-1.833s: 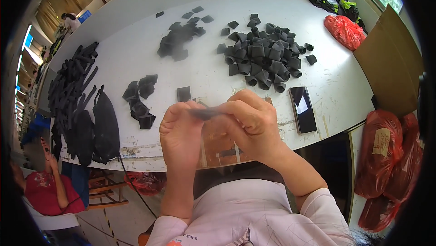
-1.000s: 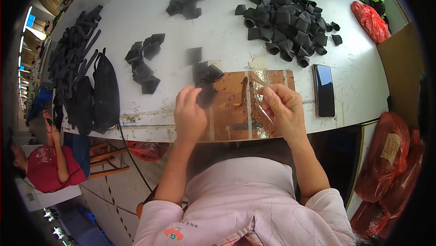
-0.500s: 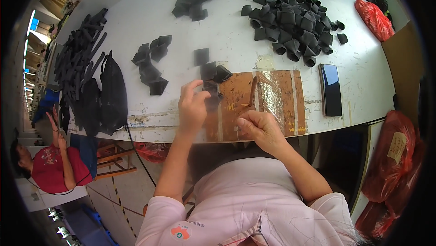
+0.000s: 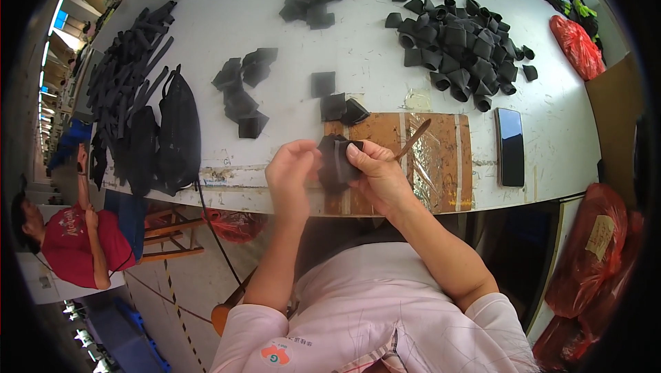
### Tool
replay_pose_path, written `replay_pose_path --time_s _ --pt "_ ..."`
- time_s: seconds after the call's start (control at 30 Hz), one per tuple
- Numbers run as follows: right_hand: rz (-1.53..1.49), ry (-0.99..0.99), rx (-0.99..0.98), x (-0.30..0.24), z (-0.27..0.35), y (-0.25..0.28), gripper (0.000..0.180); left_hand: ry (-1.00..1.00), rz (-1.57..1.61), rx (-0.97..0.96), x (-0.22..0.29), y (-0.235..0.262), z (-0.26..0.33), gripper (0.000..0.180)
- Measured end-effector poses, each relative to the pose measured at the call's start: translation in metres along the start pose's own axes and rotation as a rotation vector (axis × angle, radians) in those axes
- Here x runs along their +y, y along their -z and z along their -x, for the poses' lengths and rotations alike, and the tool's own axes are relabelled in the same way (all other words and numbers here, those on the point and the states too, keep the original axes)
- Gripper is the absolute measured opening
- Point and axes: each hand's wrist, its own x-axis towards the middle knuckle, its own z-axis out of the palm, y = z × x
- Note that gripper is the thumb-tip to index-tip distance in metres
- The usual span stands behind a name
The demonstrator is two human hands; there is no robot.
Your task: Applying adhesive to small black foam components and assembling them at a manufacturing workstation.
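My right hand (image 4: pixel 379 173) pinches a small black fabric piece (image 4: pixel 335 166) between thumb and fingers, over a brown board (image 4: pixel 451 166) at the table's near edge. A thin brown stick (image 4: pixel 415 139) also juts from this hand, pointing away to the right. At the piece's left edge is my left hand (image 4: pixel 292 170), its fingers curled against the fabric and smeared by motion. Just beyond the board's far left corner lie a folded black piece (image 4: pixel 354 111), a flat one (image 4: pixel 332 107) and a square one (image 4: pixel 323 84).
Rolled black pieces (image 4: pixel 458 49) form a heap at the far right; flat ones (image 4: pixel 317 1) lie at the far middle. Black strips (image 4: pixel 131 63) and a black bag (image 4: pixel 179 132) are at left. A phone (image 4: pixel 509 146) lies right of the board. A person in red (image 4: pixel 76 242) sits at left.
My right hand has moved up and left and now grips the black piece, which was at my left hand alone. The brown stick has swung to point rightward. The whole view has shifted slightly.
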Motion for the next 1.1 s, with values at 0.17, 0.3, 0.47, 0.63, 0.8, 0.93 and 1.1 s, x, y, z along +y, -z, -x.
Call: replay_pose_path --time_s 0.17,0.3,0.47,0.63,0.8,0.93,1.1 --pt "0.036 -0.040 -0.087 -0.009 0.003 0.001 0.013 0.357 0.103 -0.237 0.013 0.006 -0.006 0.016" --pt "0.031 -0.100 -0.171 -0.011 0.005 -0.002 0.011 0.432 0.112 -0.321 0.015 0.007 -0.006 0.010" --pt "0.113 -0.084 -0.167 -0.009 0.010 -0.002 0.011 0.445 0.105 -0.391 0.013 0.010 -0.002 0.008" --pt "0.335 0.040 -0.148 -0.013 0.019 -0.007 0.011 0.332 0.018 -0.362 0.013 0.004 0.009 0.008" --pt "0.620 0.219 -0.023 -0.010 0.027 -0.007 0.014 0.205 -0.077 -0.297 0.008 -0.006 0.019 0.010" --pt "0.169 -0.017 -0.092 -0.021 0.034 -0.014 0.012 0.127 -0.061 -0.216 0.003 -0.010 0.026 0.010" --pt "-0.190 -0.166 -0.264 -0.017 0.033 0.005 0.012 0.120 -0.031 -0.174 0.010 -0.014 0.035 0.011"
